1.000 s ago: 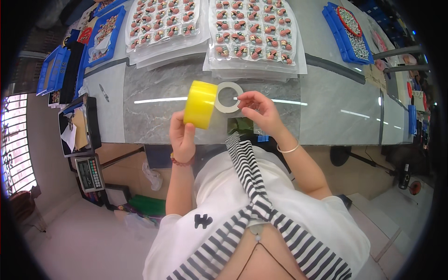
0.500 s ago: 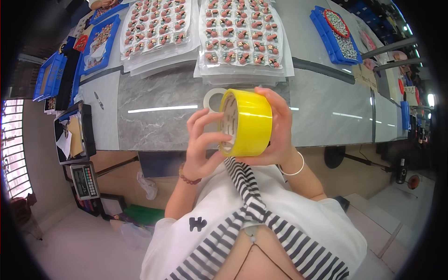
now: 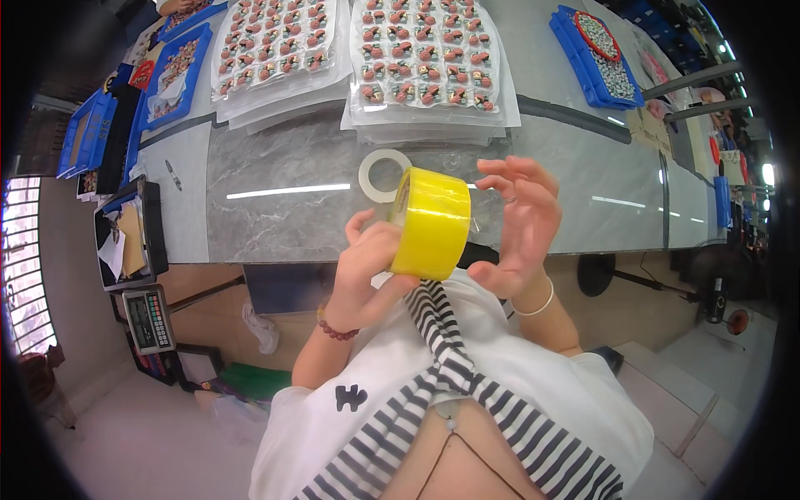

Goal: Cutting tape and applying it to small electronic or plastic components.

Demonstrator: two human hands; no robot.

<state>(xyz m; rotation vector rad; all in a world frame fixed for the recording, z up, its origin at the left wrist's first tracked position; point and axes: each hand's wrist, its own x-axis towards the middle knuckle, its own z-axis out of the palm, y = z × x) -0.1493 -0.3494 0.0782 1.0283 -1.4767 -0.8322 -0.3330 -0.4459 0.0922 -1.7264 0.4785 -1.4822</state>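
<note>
A wide roll of yellow packing tape (image 3: 437, 223) is held up in front of my chest, above the table's near edge. My left hand (image 3: 367, 265) grips it from the left, thumb on the lower rim and some fingers inside the core, partly hidden by the roll. Just to the right of the tape, my right hand (image 3: 523, 225) is off it, fingers apart and curved, holding nothing. Flat on the table behind the roll lies a narrower roll of whitish tape (image 3: 367, 177).
Two stacks of clear plastic trays (image 3: 429, 117) with small red-brown figures stand at the far side. A blue bin (image 3: 575, 62) of pale pieces sits far right, another blue bin (image 3: 200, 58) far left. A pen (image 3: 173, 175) and a digital scale (image 3: 148, 319) are at left.
My right hand has let go of the yellow tape and moved right, its fingers spreading. The roll, still in my left hand, has shifted slightly left and tilted.
</note>
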